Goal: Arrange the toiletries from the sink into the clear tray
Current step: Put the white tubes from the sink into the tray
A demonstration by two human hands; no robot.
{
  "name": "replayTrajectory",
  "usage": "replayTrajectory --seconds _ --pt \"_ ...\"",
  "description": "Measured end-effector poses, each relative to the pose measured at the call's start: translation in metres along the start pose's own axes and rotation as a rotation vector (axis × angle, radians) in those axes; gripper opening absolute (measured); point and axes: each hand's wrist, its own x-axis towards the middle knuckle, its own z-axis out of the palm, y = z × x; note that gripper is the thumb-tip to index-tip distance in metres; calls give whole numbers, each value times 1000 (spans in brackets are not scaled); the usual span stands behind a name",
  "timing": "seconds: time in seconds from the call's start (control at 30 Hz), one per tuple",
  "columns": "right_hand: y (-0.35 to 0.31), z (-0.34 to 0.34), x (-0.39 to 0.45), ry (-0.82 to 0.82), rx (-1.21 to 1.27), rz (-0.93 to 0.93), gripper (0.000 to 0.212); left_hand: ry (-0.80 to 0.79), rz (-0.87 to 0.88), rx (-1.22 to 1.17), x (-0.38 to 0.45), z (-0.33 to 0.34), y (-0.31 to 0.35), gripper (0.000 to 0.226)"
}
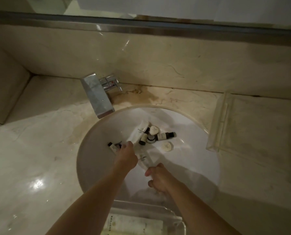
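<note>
In the white round sink (192,160), my left hand (127,157) grips a small dark bottle with a pale label (113,147) at the basin's left. My right hand (158,178) holds the lower end of a white tube (144,158). A second white tube (138,132), three small dark bottles (165,136) and two round cream soaps (154,130) (166,146) lie around the drain. A clear tray (178,219) sits at the near edge under my arms, with white packets (136,223) inside it.
A chrome faucet (97,97) overhangs the sink's back left. Another clear tray (222,121), with nothing in it, lies on the marble counter (39,150) to the right. A mirror edge (141,27) runs along the back wall.
</note>
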Motion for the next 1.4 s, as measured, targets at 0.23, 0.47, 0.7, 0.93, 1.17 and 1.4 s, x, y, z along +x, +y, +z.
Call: replayTrajectory --seconds 0.23,0.47,0.7,0.93,1.17,1.4 --pt "16 4 -10 144 143 -38 30 21 -6 72 7 3 -4 50" --pt "27 -7 -20 220 211 66 43 -106 -20 111 4 9 -2 47" --pt "16 -23 -50 470 468 44 28 -124 80 -48 -28 -15 14 46" --pt "-14 -49 -99 823 646 -113 14 -124 180 -322 -67 -63 21 23" --pt "-42 -49 -141 845 1093 -210 9 -257 283 -804 -115 -101 13 28" --pt "-65 -11 -186 537 1481 -417 20 -345 392 -818 -168 -121 0 12"
